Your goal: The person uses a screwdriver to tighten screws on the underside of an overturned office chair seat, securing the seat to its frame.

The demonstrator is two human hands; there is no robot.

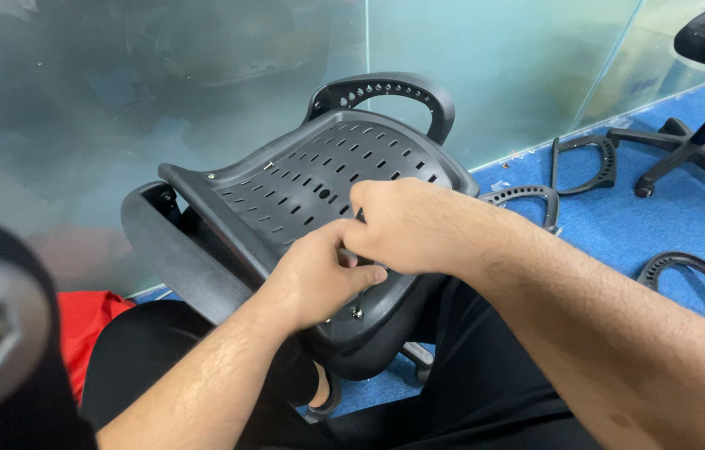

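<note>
Both hands pinch a small screw: left hand [319,279] and right hand [407,225] meet on the black perforated seat shell [311,179] resting on the lap. Just below the grip, a seated screw [357,313] shows. Risk: the tiny screw may slip into a slot if the pinch loosens.

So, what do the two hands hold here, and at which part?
Both hands meet at the near edge of the black perforated chair panel, pinching a thin metal tool above a screw. The exact grip cannot be told.
</note>
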